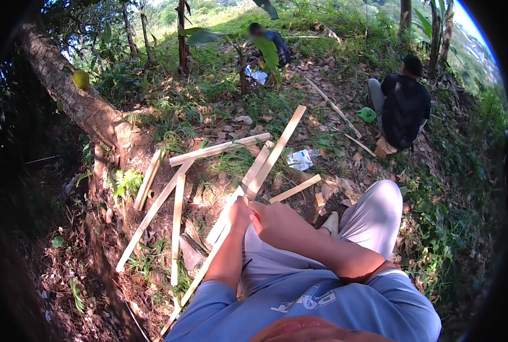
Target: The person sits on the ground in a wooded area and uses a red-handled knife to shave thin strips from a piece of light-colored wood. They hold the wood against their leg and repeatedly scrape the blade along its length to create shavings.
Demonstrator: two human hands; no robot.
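In front of my lap, my left hand is closed around a long pale wooden strip, which slants from the far right down past my left forearm. Close beside it, my right hand is closed too, its knuckles near the same strip. A small red part shows between the two hands; the rest of that thing is hidden by my fingers. A second wooden strip lies alongside the first, just left of it. My bent right knee is to the right of the hands.
Several more wooden strips lie on the leafy ground to the left. A short strip and a clear plastic bottle are ahead. A leaning tree trunk stands at left. Two people sit farther off, one by a green bag.
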